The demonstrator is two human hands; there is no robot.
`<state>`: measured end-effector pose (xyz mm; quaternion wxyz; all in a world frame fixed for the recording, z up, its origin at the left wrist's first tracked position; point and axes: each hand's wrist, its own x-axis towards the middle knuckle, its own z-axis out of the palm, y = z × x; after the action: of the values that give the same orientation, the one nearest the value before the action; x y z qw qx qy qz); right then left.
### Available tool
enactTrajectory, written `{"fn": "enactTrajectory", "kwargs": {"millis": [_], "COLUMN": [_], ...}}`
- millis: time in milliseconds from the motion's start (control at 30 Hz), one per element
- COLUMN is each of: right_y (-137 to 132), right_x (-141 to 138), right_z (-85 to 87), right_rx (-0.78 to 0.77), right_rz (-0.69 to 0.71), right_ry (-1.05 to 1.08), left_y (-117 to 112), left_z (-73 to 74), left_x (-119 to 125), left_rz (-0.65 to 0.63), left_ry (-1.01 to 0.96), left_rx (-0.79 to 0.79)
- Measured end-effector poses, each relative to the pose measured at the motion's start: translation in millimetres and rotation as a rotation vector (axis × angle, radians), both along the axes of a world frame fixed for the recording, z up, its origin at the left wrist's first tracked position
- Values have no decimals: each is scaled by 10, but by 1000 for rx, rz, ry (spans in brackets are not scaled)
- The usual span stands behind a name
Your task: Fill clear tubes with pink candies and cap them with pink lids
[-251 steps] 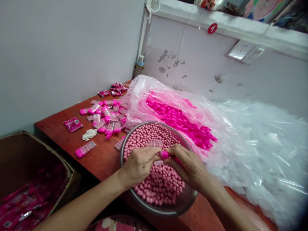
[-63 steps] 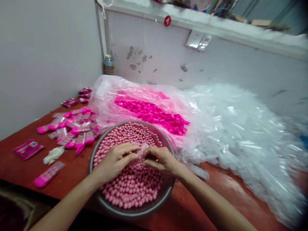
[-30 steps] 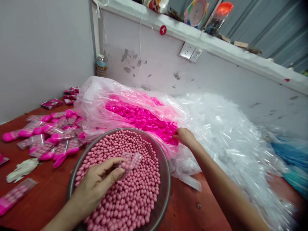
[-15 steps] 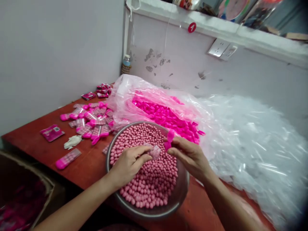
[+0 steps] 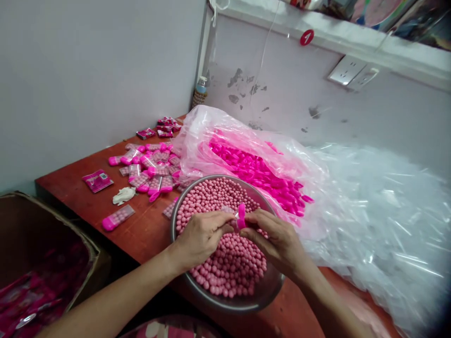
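Over the grey bowl (image 5: 243, 306) of pink beads (image 5: 229, 270), the two bare hands meet nearly fingertip to fingertip, backs turned up, the forearms slanting in from the lower corners. The left hand (image 5: 200, 237) is closed to a pinch, thumb against fingers, on a clear tube (image 5: 227, 210) that its fingers mostly cover. Facing it, the right hand (image 5: 276, 237) pinches a bright pink cap (image 5: 241, 216) between thumb and fingers, at the tube's end (whether it is seated, I cannot tell). Just past the right fingers, a plastic bag (image 5: 211, 124) holds more pink caps (image 5: 257, 173); farther right of the grip lies a heap of clear plastic (image 5: 384, 225). Beyond the left hand, filled packs (image 5: 155, 171) lie piled on the red table (image 5: 148, 241).
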<state>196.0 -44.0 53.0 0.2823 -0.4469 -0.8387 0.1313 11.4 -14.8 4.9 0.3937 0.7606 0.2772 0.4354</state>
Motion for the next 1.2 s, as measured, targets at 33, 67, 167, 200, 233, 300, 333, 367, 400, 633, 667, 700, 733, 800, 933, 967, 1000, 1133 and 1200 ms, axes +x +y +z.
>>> {"fn": "enactTrajectory", "kwargs": {"millis": [33, 67, 167, 200, 233, 300, 333, 367, 400, 633, 667, 700, 733, 800, 933, 967, 1000, 1133, 1200], "right_y": [-5, -11, -24, -20, -10, 31, 60, 91, 122, 249, 255, 257, 252, 223, 107, 82, 66, 87, 120], "right_x": [-12, -25, -62, -68, -68, -45, -24, 2, 29, 59, 51, 47, 45, 35, -81, -128, -176, -304, -315], "right_z": [-22, -45, -119, -140, -159, -179, -176, -160, -130, 300, 320, 314, 283, 162, -141, -200, -247, -348, -369], "right_rx": [-1, -1, 36, 59, 80, 77, 32, -34, -103, -97, -47, 13, 80, 184, 245, 264, 291, 464, 526], "right_rz": [7, 15, 35, 35, 34, 44, 57, 72, 87, 313, 312, 282, 232, 132, -48, -99, -143, -225, -211], "right_ry": [9, 18, 10, -10, -31, -46, -34, -9, 21, -255, -275, -278, -270, -253, -287, -298, -306, -296, -290], "left_y": [-4, -9, -23, -26, -26, -18, -11, -2, 7, 43, 51, 61, 73, 95, 115, 115, 112, 100, 100], "left_z": [-9, -18, -43, -49, -52, -48, -39, -26, -8, 72, 66, 58, 50, 37, 34, 35, 36, 25, 15], "left_x": [-4, -8, -14, -15, -15, -16, -16, -15, -12, 22, 17, 10, 2, -13, -9, -3, 4, 13, 6], "left_rz": [7, 14, 25, 24, 22, 21, 27, 30, 24, -185, -174, -156, -136, -103, -92, -99, -106, -121, -126], "left_ry": [6, 15, 67, 86, 103, 114, 108, 99, 95, -7, -49, -95, -145, -250, -401, -417, -426, -426, -431], "left_rx": [18, 39, 108, 127, 139, 135, 111, 72, 19, -346, -395, -445, -496, -591, -701, -710, -717, -727, -726]}}
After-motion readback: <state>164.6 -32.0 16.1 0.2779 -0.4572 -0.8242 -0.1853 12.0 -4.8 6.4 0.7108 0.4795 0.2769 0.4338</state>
